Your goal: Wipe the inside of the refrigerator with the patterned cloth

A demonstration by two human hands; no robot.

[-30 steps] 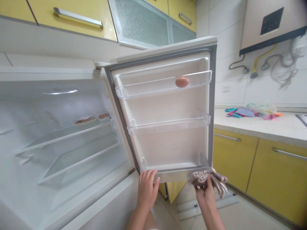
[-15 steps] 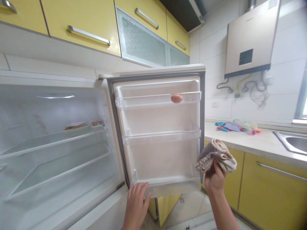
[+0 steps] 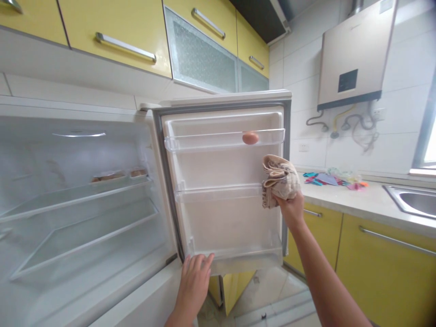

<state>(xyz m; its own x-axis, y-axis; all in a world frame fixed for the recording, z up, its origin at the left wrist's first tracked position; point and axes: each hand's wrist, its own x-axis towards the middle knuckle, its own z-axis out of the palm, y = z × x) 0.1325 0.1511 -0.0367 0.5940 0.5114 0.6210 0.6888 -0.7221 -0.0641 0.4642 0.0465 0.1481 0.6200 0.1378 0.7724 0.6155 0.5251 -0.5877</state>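
Observation:
Bunched and folded, a beige and grey-brown cloth (image 3: 281, 179) is gripped in my right hand (image 3: 291, 209). It is in front of the right side of the open fridge door (image 3: 225, 222), by the middle clear door shelf (image 3: 218, 194). Whether the cloth touches the door I cannot tell. My left hand (image 3: 195, 277) is at the lower left of the door, its fingers stretched out over the edge of the bottom door shelf (image 3: 245, 262). A brown egg (image 3: 250, 137) lies in the top door shelf (image 3: 204, 141).
To the left, the fridge interior has glass shelves (image 3: 85, 240), with packaged food (image 3: 108, 176) on the upper one. Beyond the door, a counter (image 3: 361, 202) bears colourful cloths or bags (image 3: 327, 179) and a steel sink (image 3: 415, 200). Yellow cabinets (image 3: 116, 27) hang above.
My right hand has moved up and to the left with the cloth, from beside the door's right edge to in front of its inner face. My left hand has barely shifted.

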